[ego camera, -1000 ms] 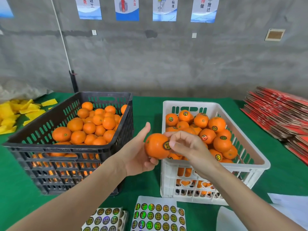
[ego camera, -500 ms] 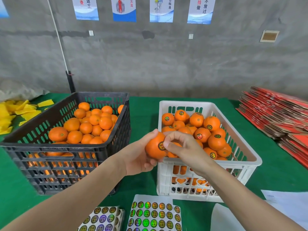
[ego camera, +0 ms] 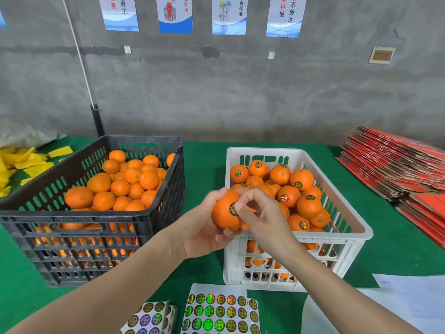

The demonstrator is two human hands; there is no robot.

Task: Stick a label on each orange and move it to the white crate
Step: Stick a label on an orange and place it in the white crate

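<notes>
My left hand grips an orange just in front of the near left corner of the white crate. A round dark label sits on the orange's right side. My right hand has its thumb pressed on that label, its fingers curled above the fruit. The white crate holds several labelled oranges. To the left, the black crate holds several unlabelled oranges. Sheets of holographic round labels lie at the table's near edge.
A second label sheet lies left of the first. White paper lies at the near right. Flattened red cartons are stacked at the right. Yellow scraps lie at the far left. The table is covered with green cloth.
Both hands with the orange have sunk slightly toward the white crate's near left corner. My left thumb has closed over the top of the orange, and my right thumb stays on the label.
</notes>
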